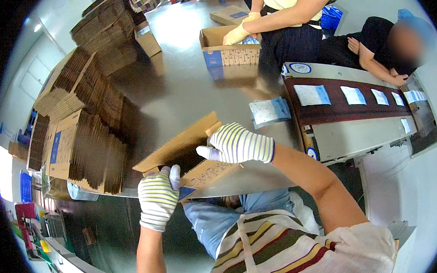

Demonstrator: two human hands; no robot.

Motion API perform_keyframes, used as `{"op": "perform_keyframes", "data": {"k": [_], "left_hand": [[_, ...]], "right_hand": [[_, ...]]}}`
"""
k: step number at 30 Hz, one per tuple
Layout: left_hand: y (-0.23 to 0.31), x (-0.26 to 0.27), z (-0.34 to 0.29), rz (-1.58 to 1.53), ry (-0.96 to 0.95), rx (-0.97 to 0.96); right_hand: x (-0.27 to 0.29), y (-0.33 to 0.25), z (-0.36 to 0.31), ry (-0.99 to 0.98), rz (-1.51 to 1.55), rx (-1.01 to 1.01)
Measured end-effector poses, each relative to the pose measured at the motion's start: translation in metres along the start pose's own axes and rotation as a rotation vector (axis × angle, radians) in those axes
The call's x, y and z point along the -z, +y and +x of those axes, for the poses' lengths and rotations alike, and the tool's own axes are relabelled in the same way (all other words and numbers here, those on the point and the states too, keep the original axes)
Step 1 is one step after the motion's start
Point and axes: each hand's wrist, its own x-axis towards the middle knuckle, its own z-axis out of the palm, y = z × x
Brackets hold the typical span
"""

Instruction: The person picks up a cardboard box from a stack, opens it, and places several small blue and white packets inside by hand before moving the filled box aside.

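Observation:
An open brown cardboard box (181, 139) with blue printing sits tilted at the table's near edge, right in front of me. My left hand (158, 195), in a striped knit glove, is closed on its near left end, thumb up along the rim. At the opposite end my right hand (240, 144), gloved alike, grips the wall with its fingers curled over the edge. The inside of the box is in shadow, so I cannot make out its floor. Beyond my right hand, blue and white packets (270, 112) lie on the metal table (176, 86).
Tall stacks of flattened cardboard boxes (85, 146) line the left side. Across the table, a co-worker's gloved hands (240, 33) reach into another open box (218, 56). To the right, a dark conveyor belt (330, 111) carries several packets, and another person (379, 51) leans at its far end.

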Motion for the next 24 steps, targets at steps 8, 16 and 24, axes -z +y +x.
{"op": "perform_keyframes", "data": {"k": [8,16,24], "left_hand": [[-0.003,-0.046,0.059,-0.080,-0.017,0.134],[0.021,-0.046,0.033,-0.223,0.046,-0.155],[-0.025,-0.036,0.019,-1.113,0.333,0.327]], "right_hand": [[-0.024,0.013,0.028,0.165,-0.346,0.040],[-0.026,0.016,0.029,0.234,-0.268,0.040],[0.006,0.017,-0.018,0.737,0.173,-0.020]]}}
